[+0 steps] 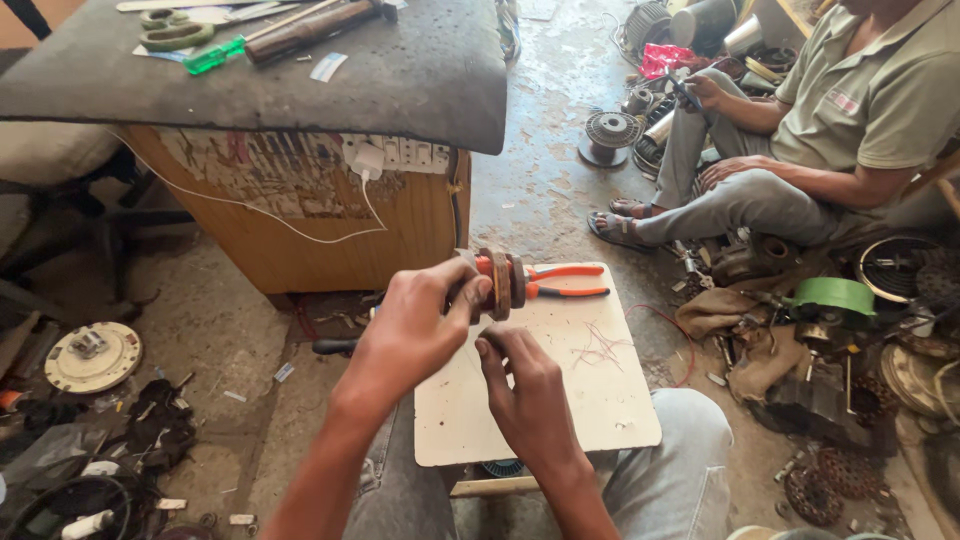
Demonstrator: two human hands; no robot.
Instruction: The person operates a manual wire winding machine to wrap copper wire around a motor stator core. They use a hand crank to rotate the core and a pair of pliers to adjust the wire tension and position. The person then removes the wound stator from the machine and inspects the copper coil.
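Head view: at the centre of the frame the left hand (415,325) is wrapped around a round motor winding core (500,284), rusty brown with copper coils, holding it just above the far edge of a white board (560,400) that serves as the surface on the person's lap. The right hand (525,390) sits just below the core with fingers curled narrow; whether it pinches a wire I cannot tell. Orange-handled pliers (565,281) lie on the board's upper edge, just beside the core, and loose red wire strands (600,350) lie right of centre; the board's lower half is bare. In the upper left stands a wooden desk (300,230) with a dark top carrying green scissors (175,36). In the upper right a seated person (800,140) is surrounded by motor parts on the concrete floor.
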